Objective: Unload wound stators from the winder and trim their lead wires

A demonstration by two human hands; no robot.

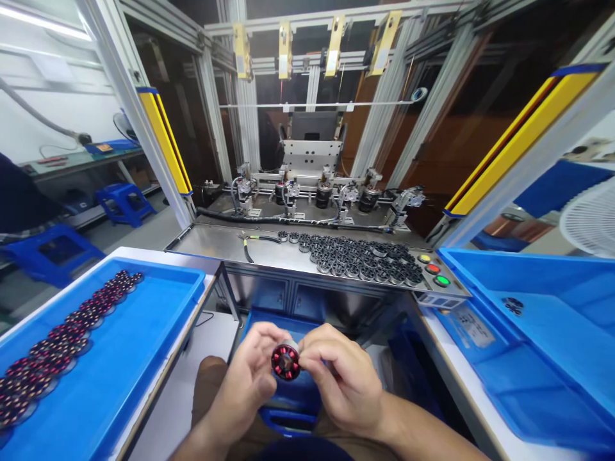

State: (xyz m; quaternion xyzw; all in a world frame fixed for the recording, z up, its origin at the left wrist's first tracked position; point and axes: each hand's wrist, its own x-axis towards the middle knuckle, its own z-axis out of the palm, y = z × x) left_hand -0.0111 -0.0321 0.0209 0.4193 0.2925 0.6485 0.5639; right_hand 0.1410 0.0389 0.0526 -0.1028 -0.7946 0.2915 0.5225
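Between my two hands, above my lap, is a round black motor part with red windings (286, 362), its wound face turned toward me. My left hand (254, 371) has its fingers curled around the part's left side and back. The thumb and fingertips of my right hand (341, 374) pinch at its right edge; any thin wire there is too small to make out. On the steel worktop ahead lie many dark unwound cores (358, 257), with pliers (247, 246) to their left.
A blue tray (180, 275) at the left holds rows of red-wound parts (62, 342). At the right stands a blue bin (552, 358) with a few dark cores. Yellow, red and green buttons (432, 269) sit at the worktop's right end. A winding machine (312, 157) stands behind.
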